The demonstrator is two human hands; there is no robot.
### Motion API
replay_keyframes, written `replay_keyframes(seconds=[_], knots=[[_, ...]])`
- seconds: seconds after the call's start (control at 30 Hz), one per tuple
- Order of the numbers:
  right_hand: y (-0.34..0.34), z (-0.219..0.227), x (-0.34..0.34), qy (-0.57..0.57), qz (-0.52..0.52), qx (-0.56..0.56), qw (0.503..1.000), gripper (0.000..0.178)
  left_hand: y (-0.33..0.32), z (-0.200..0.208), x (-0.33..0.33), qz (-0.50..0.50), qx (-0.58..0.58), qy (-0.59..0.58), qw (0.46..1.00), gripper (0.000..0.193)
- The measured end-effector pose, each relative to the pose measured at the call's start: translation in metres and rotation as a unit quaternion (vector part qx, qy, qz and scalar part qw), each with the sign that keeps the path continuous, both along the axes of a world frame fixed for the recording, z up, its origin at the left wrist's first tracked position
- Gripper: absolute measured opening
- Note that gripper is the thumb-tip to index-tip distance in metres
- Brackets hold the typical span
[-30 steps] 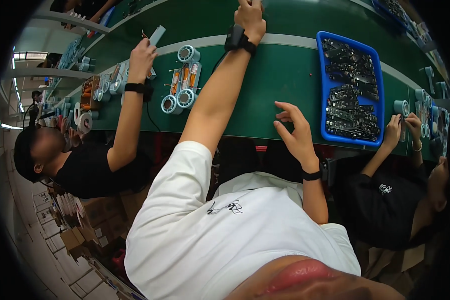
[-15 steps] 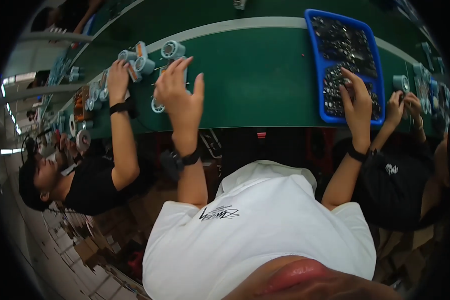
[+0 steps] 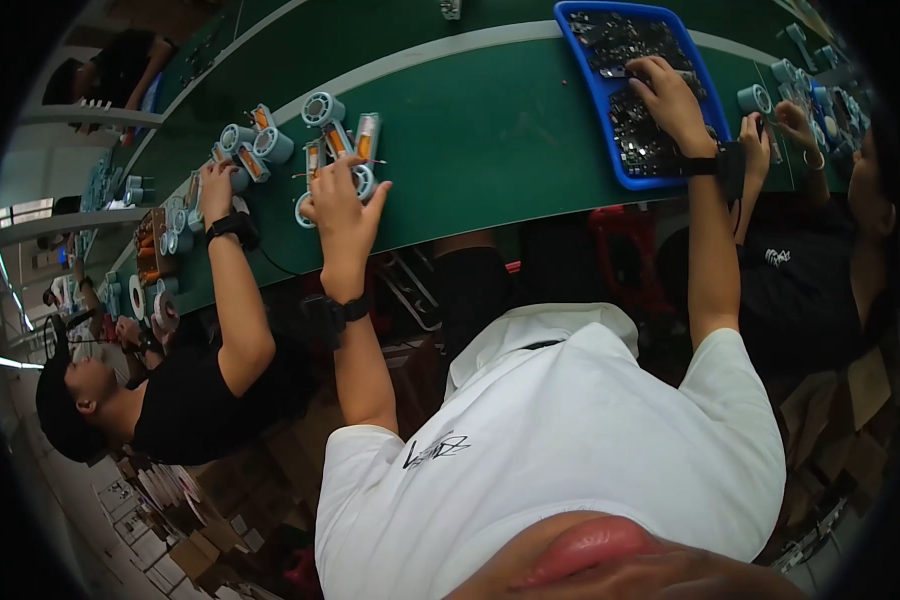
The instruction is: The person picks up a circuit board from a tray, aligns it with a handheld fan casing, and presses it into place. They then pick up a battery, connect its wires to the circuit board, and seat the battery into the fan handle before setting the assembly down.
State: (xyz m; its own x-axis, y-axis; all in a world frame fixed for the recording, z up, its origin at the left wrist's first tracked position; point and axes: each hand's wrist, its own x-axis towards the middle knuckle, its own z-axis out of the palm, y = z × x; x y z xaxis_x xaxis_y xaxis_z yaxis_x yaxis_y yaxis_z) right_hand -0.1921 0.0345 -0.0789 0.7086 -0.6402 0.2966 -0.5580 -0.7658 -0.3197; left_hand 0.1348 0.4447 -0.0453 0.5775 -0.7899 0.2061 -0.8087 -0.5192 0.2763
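My left hand [image 3: 345,212] lies over a group of pale blue round housings on the green bench. Its fingers are spread, the thumb stands apart, and the fingertips rest at a lower ring-shaped housing [image 3: 363,181]. Beyond them are orange-and-white cylinders [image 3: 367,132] with thin wires and an upper round housing [image 3: 322,109]. At the right, my right hand [image 3: 668,105] reaches over a blue tray [image 3: 625,184] of small dark, shiny parts [image 3: 642,135]. Its fingers are bent above the divider, thumb apart from the forefinger, beside a silvery piece [image 3: 613,72]. Nothing clearly shows in its grasp.
A co-worker's hand [image 3: 217,190] at the left touches another cluster of pale blue housings [image 3: 272,144]. Close to my right arm, a second co-worker's hands [image 3: 755,150] work near a pale blue housing [image 3: 755,99]. A light strip [image 3: 440,50] crosses the green bench [image 3: 470,150].
My right hand has moved from the tray's near compartment up to the divider. My left hand has come down lower on the housings, uncovering the orange cylinders. The whole view has shifted somewhat.
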Motion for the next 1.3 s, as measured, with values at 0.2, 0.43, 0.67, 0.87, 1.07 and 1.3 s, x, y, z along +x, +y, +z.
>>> replay_keyframes(seconds=[0.2,0.43,0.67,0.87,1.07,1.3], knots=[[-0.031,0.013,0.01,0.038,0.04,0.087,0.995,0.028,-0.031,0.015,0.001,-0.214,-0.052,0.105,0.97,0.054],[-0.01,0.028,0.014,-0.023,0.059,0.027,0.998,0.014,-0.094,0.01,0.019,-0.321,-0.004,0.054,0.946,0.053],[0.084,0.053,0.058,-0.213,0.147,0.073,0.963,0.019,-0.12,-0.008,0.017,-0.344,-0.078,-0.036,0.935,0.05],[0.188,0.04,0.086,-0.302,0.195,0.215,0.908,0.023,-0.073,0.004,-0.047,-0.157,-0.268,0.257,0.915,0.044],[0.228,0.022,0.116,-0.327,0.236,0.147,0.904,0.024,-0.046,0.008,-0.101,-0.001,-0.37,0.641,0.673,0.059],[0.204,0.012,0.132,-0.301,0.282,0.168,0.895,0.03,-0.046,-0.007,-0.09,0.008,-0.384,0.624,0.681,0.069]])
